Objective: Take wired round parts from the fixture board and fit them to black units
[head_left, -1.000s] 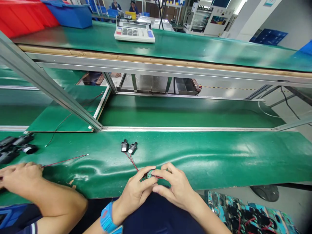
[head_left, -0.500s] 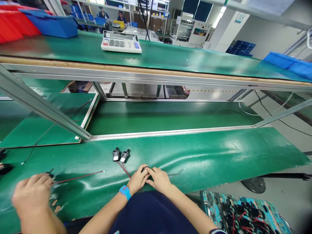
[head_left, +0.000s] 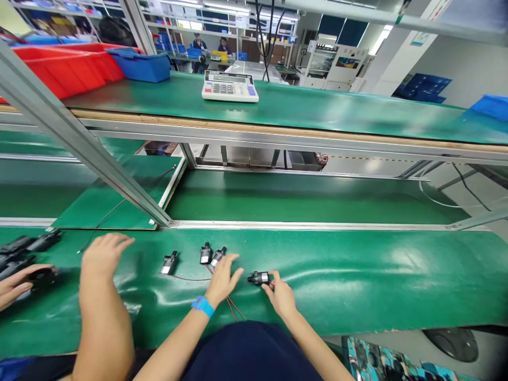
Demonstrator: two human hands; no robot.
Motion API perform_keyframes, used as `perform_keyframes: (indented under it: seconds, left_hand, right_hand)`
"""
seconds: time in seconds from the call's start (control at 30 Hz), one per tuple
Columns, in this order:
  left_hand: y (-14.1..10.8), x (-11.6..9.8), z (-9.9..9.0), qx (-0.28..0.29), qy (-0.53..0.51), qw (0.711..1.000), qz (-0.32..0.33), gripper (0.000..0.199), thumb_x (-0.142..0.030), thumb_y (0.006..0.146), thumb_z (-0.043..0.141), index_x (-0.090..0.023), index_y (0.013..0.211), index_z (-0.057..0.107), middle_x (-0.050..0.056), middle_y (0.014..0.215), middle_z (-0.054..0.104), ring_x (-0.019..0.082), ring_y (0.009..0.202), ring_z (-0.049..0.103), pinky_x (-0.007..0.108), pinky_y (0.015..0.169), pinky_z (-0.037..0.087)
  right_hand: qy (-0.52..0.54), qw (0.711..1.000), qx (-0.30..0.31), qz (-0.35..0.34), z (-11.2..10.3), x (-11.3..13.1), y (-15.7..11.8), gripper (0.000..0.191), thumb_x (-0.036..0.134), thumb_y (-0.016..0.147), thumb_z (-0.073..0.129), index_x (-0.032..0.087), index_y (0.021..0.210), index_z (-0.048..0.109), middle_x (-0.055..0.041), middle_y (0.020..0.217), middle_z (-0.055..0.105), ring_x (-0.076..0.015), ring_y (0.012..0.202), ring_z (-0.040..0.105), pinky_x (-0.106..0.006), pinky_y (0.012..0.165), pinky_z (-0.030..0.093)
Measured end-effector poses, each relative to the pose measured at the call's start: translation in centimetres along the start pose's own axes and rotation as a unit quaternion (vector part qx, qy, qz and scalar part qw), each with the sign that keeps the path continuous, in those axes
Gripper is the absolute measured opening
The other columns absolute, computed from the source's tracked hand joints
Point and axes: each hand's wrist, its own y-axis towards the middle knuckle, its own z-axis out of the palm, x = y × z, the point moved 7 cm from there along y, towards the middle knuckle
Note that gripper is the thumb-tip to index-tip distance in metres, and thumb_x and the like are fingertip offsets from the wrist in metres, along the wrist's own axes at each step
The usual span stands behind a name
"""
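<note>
My right hand (head_left: pixel 282 297) pinches the end of a small black pump-like unit (head_left: pixel 260 278) with a white label and a short nozzle pointing left. My left hand (head_left: pixel 223 281), with a blue band at the wrist, has its fingers apart and holds nothing. Just beyond it lie two similar units, an upright one (head_left: pixel 205 253) and a tilted one (head_left: pixel 218 256), partly behind my fingers. Red wires (head_left: pixel 234 307) run from under my left hand toward me. Another such unit (head_left: pixel 169 263) rests further left, its red wire stretching right.
A co-worker's hand (head_left: pixel 103 256) hovers at the left; another hand (head_left: pixel 19 288) there touches dark units (head_left: pixel 24 248). A metal frame (head_left: pixel 309 226) borders the green bench (head_left: pixel 377 275). The shelf above bears a calculator (head_left: pixel 230 87) and bins (head_left: pixel 143 64). A patterned crate (head_left: pixel 381 360) stands lower right.
My hands, together before, have moved apart, and the unit now shows in my right hand. A unit now lies at the left, where the co-worker's hand was. The view has shifted left.
</note>
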Motion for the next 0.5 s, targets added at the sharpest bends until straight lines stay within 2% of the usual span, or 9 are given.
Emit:
perform_keyframes:
  seconds: [0.07, 0.1, 0.17, 0.23, 0.33, 0.4, 0.5]
  left_hand:
    - [-0.3, 3.8, -3.5, -0.087, 0.088, 0.989, -0.08, 0.045, -0.04, 0.094, 0.048, -0.025, 0.136, 0.048, 0.014, 0.136, 0.047, 0.032, 0.132, 0.043, 0.054, 0.111, 0.036]
    - [-0.6, 5.7, -4.7, -0.1, 0.12, 0.981, -0.111, 0.047, -0.042, 0.093, 0.049, -0.026, 0.137, 0.049, 0.015, 0.14, 0.044, 0.035, 0.134, 0.041, 0.057, 0.109, 0.036]
    - [-0.8, 8.6, -5.7, -0.069, 0.134, 0.979, -0.139, 0.05, -0.046, 0.091, 0.051, -0.03, 0.139, 0.049, 0.014, 0.143, 0.04, 0.036, 0.134, 0.041, 0.056, 0.108, 0.039]
    - [-0.8, 10.2, -5.3, -0.02, 0.104, 0.985, -0.136, 0.049, -0.046, 0.09, 0.052, -0.03, 0.137, 0.052, 0.011, 0.14, 0.042, 0.032, 0.132, 0.045, 0.05, 0.107, 0.042]
    - [-0.5, 10.0, -3.9, -0.014, 0.072, 0.988, -0.139, 0.041, -0.045, 0.089, 0.053, -0.028, 0.126, 0.061, 0.01, 0.132, 0.046, 0.029, 0.128, 0.049, 0.044, 0.106, 0.044]
    - [0.0, 8.7, -2.7, -0.028, 0.062, 0.987, -0.147, 0.038, -0.044, 0.089, 0.055, -0.026, 0.121, 0.063, 0.01, 0.129, 0.046, 0.029, 0.125, 0.052, 0.044, 0.105, 0.046]
    - [1.0, 6.3, -0.7, -0.033, 0.03, 0.987, -0.156, 0.038, -0.042, 0.089, 0.055, -0.025, 0.123, 0.058, 0.011, 0.123, 0.047, 0.027, 0.113, 0.059, 0.044, 0.098, 0.05]
  right_hand:
    - [-0.003, 1.0, 0.001, 0.025, 0.4, -0.7, -0.1, 0.047, 0.034, 0.093, 0.05, 0.026, 0.138, 0.039, 0.0009, 0.083, 0.071, -0.0184, 0.08, 0.07, -0.026, 0.069, 0.046]
    - [-0.016, 0.999, 0.007, 0.029, 0.5, -0.7, 0.0, 0.047, 0.034, 0.094, 0.049, 0.027, 0.14, 0.038, 0.0003, 0.085, 0.072, -0.0184, 0.081, 0.07, -0.026, 0.069, 0.046]
    - [-0.058, 0.998, 0.015, 0.027, 0.5, -0.2, 0.5, 0.04, 0.035, 0.095, 0.048, 0.028, 0.134, 0.045, -0.0016, 0.091, 0.073, -0.0182, 0.082, 0.07, -0.026, 0.069, 0.045]
    - [-0.106, 0.994, 0.005, 0.012, 0.0, 0.9, 1.5, 0.029, 0.04, 0.093, 0.052, 0.026, 0.119, 0.055, -0.0046, 0.098, 0.072, -0.0193, 0.089, 0.069, -0.027, 0.071, 0.045]
    - [-0.157, 0.987, -0.015, -0.001, -0.5, 2.8, 3.6, 0.031, 0.05, 0.089, 0.058, 0.021, 0.1, 0.058, -0.0091, 0.099, 0.071, -0.0226, 0.096, 0.067, -0.028, 0.074, 0.046]
    - [-0.171, 0.985, -0.003, 0.012, -0.4, 3.7, 5.0, 0.038, 0.055, 0.088, 0.056, 0.019, 0.1, 0.057, -0.0108, 0.094, 0.071, -0.024, 0.091, 0.069, -0.03, 0.072, 0.048]
    - [-0.178, 0.983, 0.01, 0.036, 0.1, 4.7, 6.5, 0.047, 0.06, 0.089, 0.051, 0.016, 0.105, 0.056, -0.0134, 0.088, 0.072, -0.0265, 0.083, 0.071, -0.033, 0.071, 0.049]
